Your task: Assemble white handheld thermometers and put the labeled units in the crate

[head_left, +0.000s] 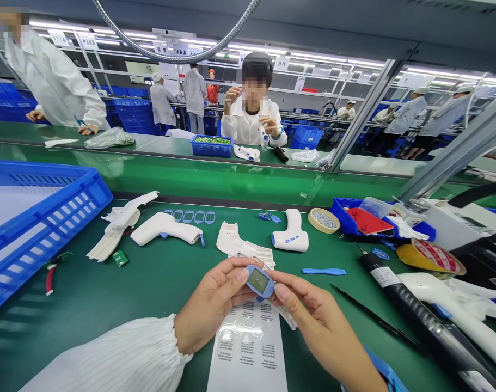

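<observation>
Both hands grip a small display with a blue oval frame [259,281], its grey screen tilted up toward me. My left hand [215,299] pinches the left edge with thumb and fingers. On the right edge, the thumb and fingers of my right hand [308,307] are closed. White plastic shows just behind and below the fingers; whether it joins the display I cannot tell. Beneath the hands lies a sheet of printed labels [248,348]. Just beyond them rests a white gun-shaped shell half [243,242], and to its right a white thermometer-like housing [291,231] with blue buttons.
A blue crate [80,190] stands at left. White housings [166,228], a small green circuit board [119,258] and blue frames [194,218] lie nearby. To the right are a dish of screws [323,220], a blue pry tool [324,271], tweezers [374,313] and an electric screwdriver [411,305]. A co-worker [253,109] sits opposite.
</observation>
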`<act>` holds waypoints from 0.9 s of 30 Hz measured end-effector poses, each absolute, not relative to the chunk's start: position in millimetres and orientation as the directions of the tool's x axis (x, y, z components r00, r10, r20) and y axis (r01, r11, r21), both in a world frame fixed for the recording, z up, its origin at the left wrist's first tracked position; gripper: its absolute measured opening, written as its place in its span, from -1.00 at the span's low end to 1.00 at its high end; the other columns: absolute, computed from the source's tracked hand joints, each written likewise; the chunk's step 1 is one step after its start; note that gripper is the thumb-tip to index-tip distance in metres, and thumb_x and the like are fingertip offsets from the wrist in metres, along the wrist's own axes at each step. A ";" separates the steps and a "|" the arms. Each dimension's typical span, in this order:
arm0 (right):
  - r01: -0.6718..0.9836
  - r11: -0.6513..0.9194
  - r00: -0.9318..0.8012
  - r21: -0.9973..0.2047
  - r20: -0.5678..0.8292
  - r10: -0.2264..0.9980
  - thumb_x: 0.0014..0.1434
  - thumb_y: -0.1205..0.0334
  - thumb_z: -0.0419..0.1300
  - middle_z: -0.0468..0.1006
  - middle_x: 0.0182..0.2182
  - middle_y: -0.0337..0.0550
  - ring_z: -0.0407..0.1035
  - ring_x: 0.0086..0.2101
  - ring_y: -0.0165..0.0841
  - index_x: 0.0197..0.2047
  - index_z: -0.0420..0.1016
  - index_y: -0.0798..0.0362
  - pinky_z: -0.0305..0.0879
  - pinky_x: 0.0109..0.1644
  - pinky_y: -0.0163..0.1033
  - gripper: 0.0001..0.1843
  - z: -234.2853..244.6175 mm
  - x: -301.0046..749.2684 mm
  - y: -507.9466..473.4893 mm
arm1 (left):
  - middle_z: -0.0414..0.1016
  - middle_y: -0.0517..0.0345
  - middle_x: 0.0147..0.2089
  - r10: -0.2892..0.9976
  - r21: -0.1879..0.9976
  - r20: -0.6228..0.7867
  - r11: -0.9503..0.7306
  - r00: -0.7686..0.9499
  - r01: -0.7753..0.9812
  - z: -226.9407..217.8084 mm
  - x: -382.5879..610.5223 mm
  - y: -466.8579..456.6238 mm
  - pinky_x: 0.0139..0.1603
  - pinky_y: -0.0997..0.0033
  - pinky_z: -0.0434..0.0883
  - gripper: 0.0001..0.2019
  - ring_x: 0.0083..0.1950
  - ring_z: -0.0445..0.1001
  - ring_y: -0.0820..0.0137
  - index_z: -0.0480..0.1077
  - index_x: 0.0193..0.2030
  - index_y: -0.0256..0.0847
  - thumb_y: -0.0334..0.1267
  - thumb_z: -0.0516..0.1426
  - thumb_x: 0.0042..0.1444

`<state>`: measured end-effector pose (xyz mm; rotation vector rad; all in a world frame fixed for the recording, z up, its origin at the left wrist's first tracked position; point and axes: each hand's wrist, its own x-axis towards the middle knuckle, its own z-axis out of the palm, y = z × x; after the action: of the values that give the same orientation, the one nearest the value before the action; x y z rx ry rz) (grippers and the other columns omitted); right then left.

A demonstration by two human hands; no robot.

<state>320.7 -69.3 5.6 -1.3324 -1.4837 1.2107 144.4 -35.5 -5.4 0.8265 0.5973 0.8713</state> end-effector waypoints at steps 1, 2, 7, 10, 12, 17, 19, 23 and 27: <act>0.283 0.020 -0.128 -0.959 -0.017 0.992 0.21 0.09 0.07 0.56 -0.22 -0.15 0.42 -0.18 -0.30 0.00 0.44 -0.04 0.36 -0.07 -0.21 -0.67 5.4 319.9 -71.2 | 0.50 0.06 -0.09 0.844 0.823 -0.119 0.379 0.523 -0.424 -5.1 144.7 -35.8 0.07 0.29 0.31 -0.82 -0.03 0.43 0.33 0.40 -0.10 -0.20 -0.27 0.05 0.20; 0.338 0.058 -0.111 -0.939 0.022 0.994 0.19 0.09 0.09 0.55 -0.24 -0.17 0.42 -0.20 -0.31 0.00 0.43 -0.06 0.37 -0.09 -0.22 -0.67 4.8 318.6 -73.1 | 0.49 0.06 -0.08 0.843 0.822 -0.114 0.377 0.525 -0.427 -4.4 145.2 -36.3 0.08 0.28 0.30 -0.81 -0.01 0.42 0.32 0.39 -0.09 -0.20 -0.27 0.04 0.21; 0.612 0.289 -0.008 -0.736 0.360 0.933 0.03 0.19 0.25 0.47 -0.22 -0.15 0.38 -0.22 -0.26 -0.03 0.42 -0.09 0.40 -0.21 -0.20 -0.62 -0.7 307.9 -77.3 | 0.41 0.03 0.05 0.818 0.809 -0.104 0.401 0.565 -0.430 1.2 146.8 -41.1 0.08 0.29 0.27 -0.77 0.01 0.40 0.31 0.36 -0.03 -0.18 -0.25 -0.02 0.24; 0.597 0.332 0.011 -0.730 0.421 0.907 0.10 0.22 0.19 0.48 -0.20 -0.15 0.38 -0.20 -0.27 -0.07 0.41 -0.08 0.39 -0.19 -0.23 -0.72 0.0 306.6 -75.1 | 0.44 0.04 -0.01 0.821 0.862 -0.095 0.350 0.562 -0.365 3.5 142.5 -40.4 0.01 0.30 0.31 -0.75 -0.08 0.45 0.31 0.36 -0.03 -0.15 -0.19 -0.02 0.23; 0.556 0.309 0.010 -0.771 0.378 0.926 0.11 0.21 0.18 0.50 -0.21 -0.19 0.40 -0.25 -0.31 -0.08 0.41 -0.09 0.39 -0.22 -0.28 -0.74 3.1 310.1 -73.9 | 0.49 0.10 -0.19 0.898 0.950 -0.075 0.196 0.434 -0.242 4.1 137.3 -36.7 -0.14 0.38 0.35 -0.77 -0.29 0.46 0.40 0.39 -0.08 -0.12 -0.15 0.03 0.19; 0.495 0.278 -0.048 -0.823 0.294 0.955 0.09 0.19 0.21 0.50 -0.28 -0.27 0.37 -0.40 -0.40 -0.11 0.42 -0.11 0.38 -0.34 -0.36 -0.74 13.0 317.9 -74.0 | 0.40 0.15 -0.17 0.977 0.997 -0.036 0.022 0.210 0.069 3.5 130.3 -26.4 -0.19 0.48 0.30 -0.68 -0.20 0.36 0.38 0.41 -0.06 -0.06 -0.17 0.21 0.00; 0.483 0.298 -0.112 -0.823 0.279 0.954 0.10 0.20 0.20 0.50 -0.26 -0.28 0.38 -0.36 -0.39 -0.09 0.41 -0.14 0.39 -0.29 -0.34 -0.74 14.6 316.4 -73.8 | 0.41 0.12 -0.15 0.898 0.981 -0.171 0.195 0.406 -0.020 3.6 133.7 -26.6 -0.16 0.44 0.31 -0.65 -0.13 0.36 0.32 0.37 0.01 -0.07 -0.14 0.16 0.05; 0.609 0.363 -0.095 -0.705 0.389 0.916 0.08 0.18 0.23 0.47 -0.18 -0.18 0.38 -0.23 -0.29 0.01 0.33 -0.12 0.39 -0.19 -0.22 -0.60 10.3 311.5 -76.3 | 0.45 0.09 -0.29 0.787 0.893 -0.220 0.400 0.576 -0.206 4.7 144.5 -32.6 -0.24 0.45 0.35 -0.71 -0.21 0.40 0.34 0.45 -0.10 -0.18 -0.11 0.07 0.14; 0.709 0.338 0.080 -0.619 0.546 0.834 0.05 0.16 0.24 0.47 -0.33 -0.12 0.36 -0.39 -0.30 -0.10 0.38 0.01 0.38 -0.34 -0.24 -0.68 2.6 308.1 -84.3 | 0.43 0.15 -0.32 0.813 0.827 -0.286 0.477 0.507 -0.297 3.5 148.1 -35.8 -0.36 0.50 0.35 -0.73 -0.38 0.38 0.46 0.43 -0.09 -0.15 -0.11 0.11 0.11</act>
<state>308.1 -84.3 2.6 -1.4051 -1.6594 0.1662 148.1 -35.8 3.5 0.7973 0.7522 0.7625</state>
